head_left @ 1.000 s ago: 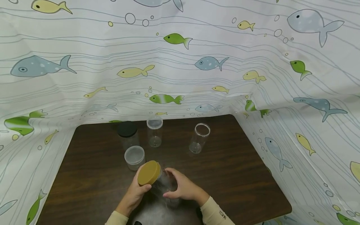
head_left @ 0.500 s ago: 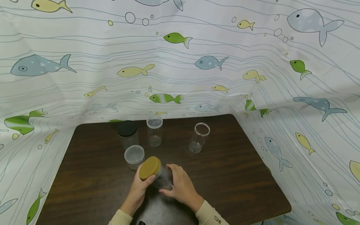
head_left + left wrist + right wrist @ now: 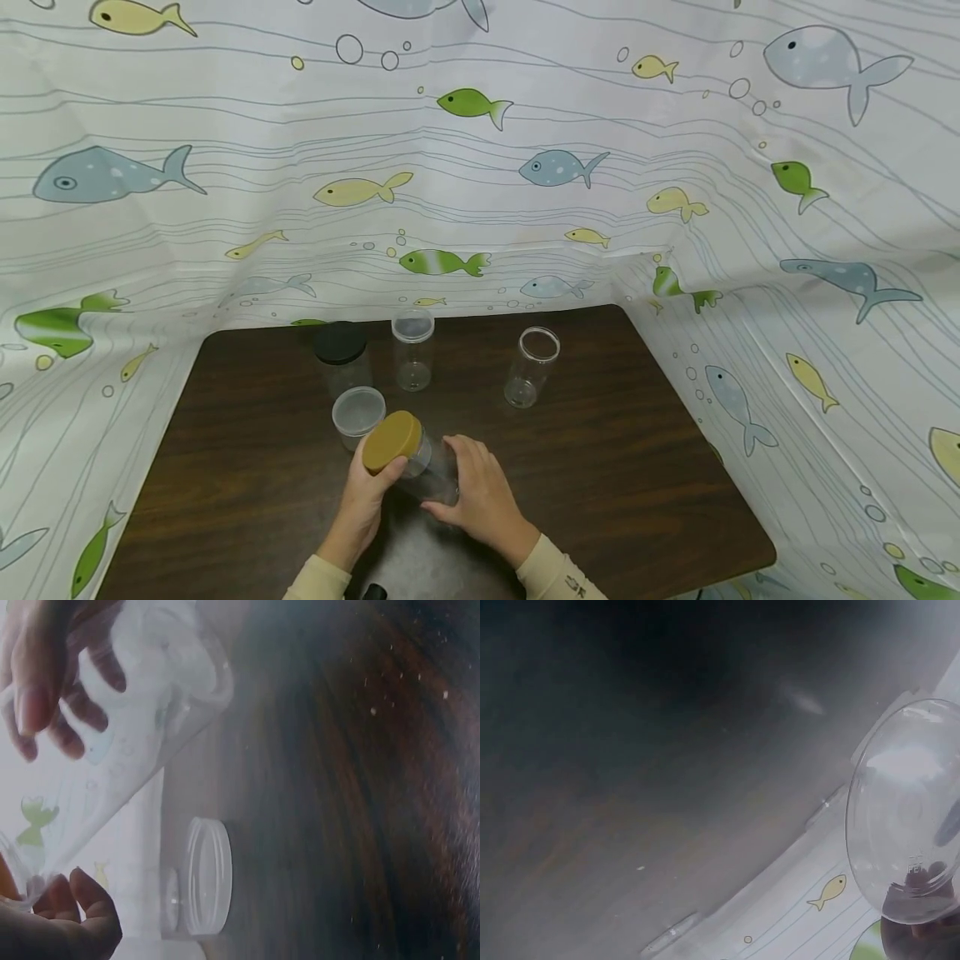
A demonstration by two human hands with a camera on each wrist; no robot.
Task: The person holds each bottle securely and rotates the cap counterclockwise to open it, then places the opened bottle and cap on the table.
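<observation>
A clear plastic jar [image 3: 437, 482] with a mustard-yellow lid [image 3: 392, 442] is tilted between the hands, its lid end up and to the left. The left hand [image 3: 360, 500] grips it at the lid, thumb along the lid's near edge. Around the lower body curls the right hand [image 3: 487, 496], thumb on the near side and fingers on the far side. In the left wrist view, the see-through jar wall [image 3: 142, 765] slants between the two hands. The right wrist view shows the jar's round base [image 3: 904, 817] facing the camera.
A short jar with a frosted lid [image 3: 358, 411] stands close behind the left hand. Farther back are a black-lidded jar [image 3: 340, 343] and a tall white-lidded jar [image 3: 412, 354]. A lidless clear jar [image 3: 531, 367] stands to the right on the dark wooden table [image 3: 637, 467]. Fish-printed cloth surrounds it.
Both hands have moved the yellow-lidded jar slightly away from the person, and its lid has shifted a little left. The right hand has come closer in around the body. The other jars stayed put.
</observation>
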